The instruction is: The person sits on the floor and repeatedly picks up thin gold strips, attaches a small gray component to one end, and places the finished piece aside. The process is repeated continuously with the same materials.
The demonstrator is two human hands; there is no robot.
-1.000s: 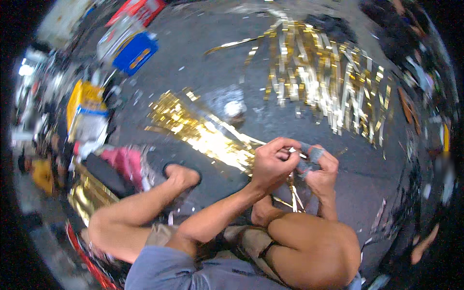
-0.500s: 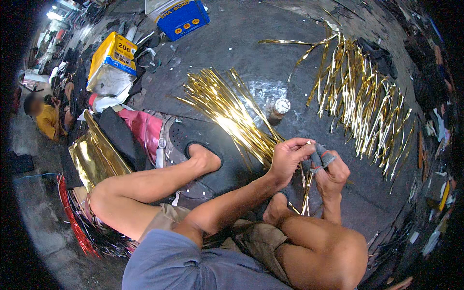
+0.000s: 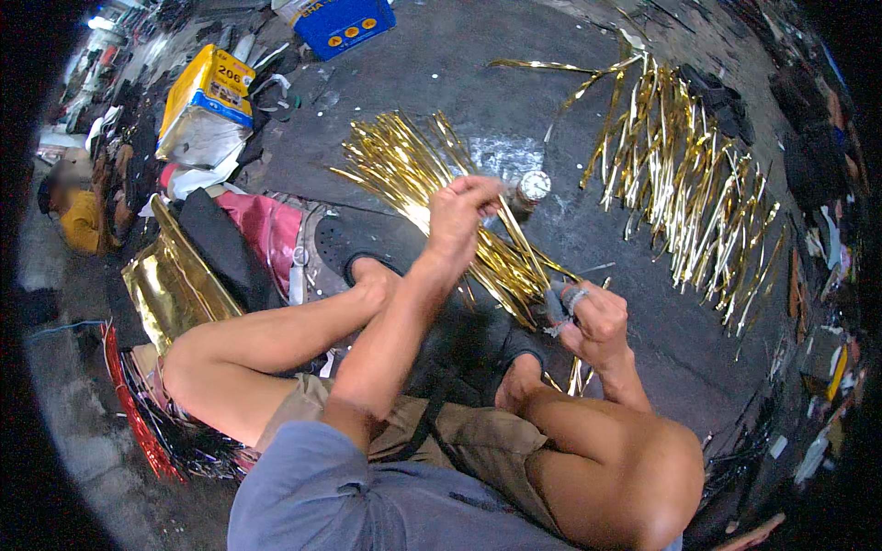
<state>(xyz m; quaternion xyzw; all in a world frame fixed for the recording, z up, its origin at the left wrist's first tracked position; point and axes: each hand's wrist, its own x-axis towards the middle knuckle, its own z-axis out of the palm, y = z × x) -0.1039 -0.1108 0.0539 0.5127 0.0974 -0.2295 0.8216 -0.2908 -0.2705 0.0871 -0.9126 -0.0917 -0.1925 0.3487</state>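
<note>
A bundle of thin gold foil strips [image 3: 395,170] lies on the dark floor in front of me. Over its middle is my left hand [image 3: 455,220], its thumb and fingertips pinched together; what they hold, if anything, is too small to make out. My right hand [image 3: 597,321] is closed at the bundle's near end, with grey wrapping around some fingers. A gold strip [image 3: 556,268] runs from the bundle into its grip. More gold strips [image 3: 574,378] show beneath the right wrist. To the right, a long fringe of gold strips [image 3: 684,193] lies spread out.
A small round pale-topped container [image 3: 533,186] stands beyond the bundle. At upper left are a yellow-and-blue tin [image 3: 207,101] and a blue box [image 3: 344,28]. Gold sheet [image 3: 179,275], pink material [image 3: 262,239] and red strips [image 3: 138,413] lie left. A person in yellow [image 3: 83,220] sits far left.
My left hand has left the right hand and moved up and left over the gold bundle. My right hand has shifted slightly left, to the bundle's near end.
</note>
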